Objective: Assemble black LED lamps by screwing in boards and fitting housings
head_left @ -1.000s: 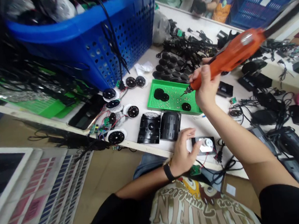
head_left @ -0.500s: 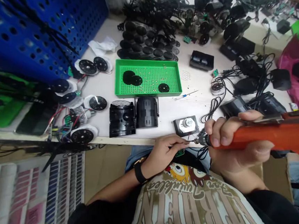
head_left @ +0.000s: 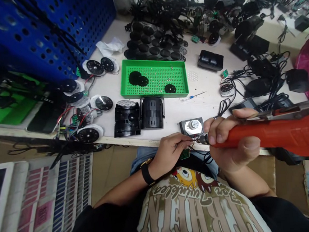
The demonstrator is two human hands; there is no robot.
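Observation:
My right hand [head_left: 235, 145] is wrapped round an orange electric screwdriver [head_left: 280, 134] held level, its metal chuck pointing left. The chuck meets the fingertips of my left hand [head_left: 171, 152], which are pinched together at the screwdriver's tip; whatever they hold is too small to make out. Just beyond the fingers, at the table's front edge, lies a black housing with a silver motor [head_left: 194, 125] on a white plate. A green circuit board [head_left: 185, 154] hangs below my left fingers, beside black cable.
A green perforated tray [head_left: 152, 60] holds small screws and black discs. Two black cylindrical housings [head_left: 152, 112] stand in front of it. A blue-handled thin tool [head_left: 192, 97] lies to the right. Wired motor assemblies [head_left: 103, 103] sit left; tangled cables [head_left: 265, 81] lie right. A blue perforated crate [head_left: 81, 21] is back left.
My right hand has brought the screwdriver left, so its chuck is now against my left fingertips. My left hand keeps its pinch. The whole view has shifted slightly.

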